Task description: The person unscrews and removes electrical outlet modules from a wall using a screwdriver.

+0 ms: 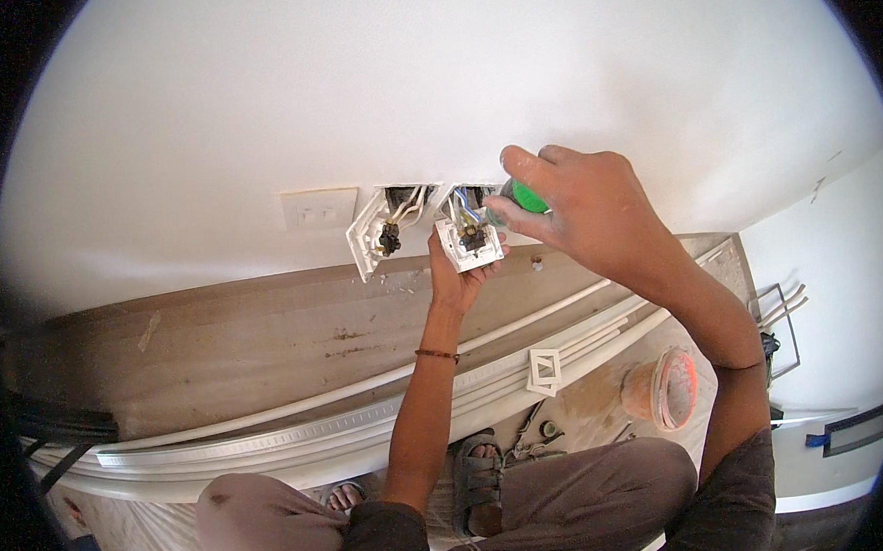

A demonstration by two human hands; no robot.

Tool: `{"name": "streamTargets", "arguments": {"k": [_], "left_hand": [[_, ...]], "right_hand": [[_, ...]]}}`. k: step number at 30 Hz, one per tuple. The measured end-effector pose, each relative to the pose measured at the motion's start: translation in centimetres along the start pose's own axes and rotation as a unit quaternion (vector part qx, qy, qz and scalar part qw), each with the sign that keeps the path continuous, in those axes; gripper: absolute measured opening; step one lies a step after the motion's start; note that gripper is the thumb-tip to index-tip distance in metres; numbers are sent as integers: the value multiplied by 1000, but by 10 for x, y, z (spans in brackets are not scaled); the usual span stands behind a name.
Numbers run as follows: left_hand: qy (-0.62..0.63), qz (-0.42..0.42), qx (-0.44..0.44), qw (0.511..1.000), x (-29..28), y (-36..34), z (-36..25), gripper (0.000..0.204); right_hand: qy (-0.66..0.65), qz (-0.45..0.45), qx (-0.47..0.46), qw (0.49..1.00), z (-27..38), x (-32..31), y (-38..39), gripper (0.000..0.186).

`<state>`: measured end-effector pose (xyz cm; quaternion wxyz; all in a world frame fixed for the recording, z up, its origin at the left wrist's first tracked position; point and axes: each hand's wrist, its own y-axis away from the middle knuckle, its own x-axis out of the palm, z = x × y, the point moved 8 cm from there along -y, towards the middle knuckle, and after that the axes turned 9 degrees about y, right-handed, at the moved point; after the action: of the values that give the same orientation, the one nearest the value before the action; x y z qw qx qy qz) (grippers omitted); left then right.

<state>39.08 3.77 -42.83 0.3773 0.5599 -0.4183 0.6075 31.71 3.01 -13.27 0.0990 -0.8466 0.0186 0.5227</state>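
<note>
My left hand (461,275) grips a white socket (470,256) from below, its black terminal block and white, blue and yellow-green wires showing at a wall opening. My right hand (586,205) is closed around a green-handled tool (529,195) just above that socket's right side; the tool's working end is hidden or too small to make out. Left of them, a second white socket (366,237) hangs tilted on wires from another opening. A white switch plate (318,209) sits on the wall further left.
Long white conduits (202,432) lie along the wall's foot, with loose white frames (544,369) on them. An orange bucket (644,393) and small tools (527,439) are on the floor. Dark coils (59,422) lie at left. Metal frames (862,425) stand at right. My sandalled feet (475,481) are below.
</note>
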Motion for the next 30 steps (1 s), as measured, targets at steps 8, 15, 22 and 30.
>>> {"name": "streamTargets", "arguments": {"k": [8,15,22,30], "left_hand": [[41,-75,20,996,-3,3,-2,67],[27,-25,5,999,-6,-1,2,72],[13,-34,1,999,-5,0,1,70],[9,4,0,1000,-11,-2,-1,60]], "right_hand": [[46,13,-43,998,15,3,24,27],[5,-4,39,999,2,1,24,27],[1,5,-59,998,15,-4,-1,31],[49,87,10,995,21,1,4,38]]}}
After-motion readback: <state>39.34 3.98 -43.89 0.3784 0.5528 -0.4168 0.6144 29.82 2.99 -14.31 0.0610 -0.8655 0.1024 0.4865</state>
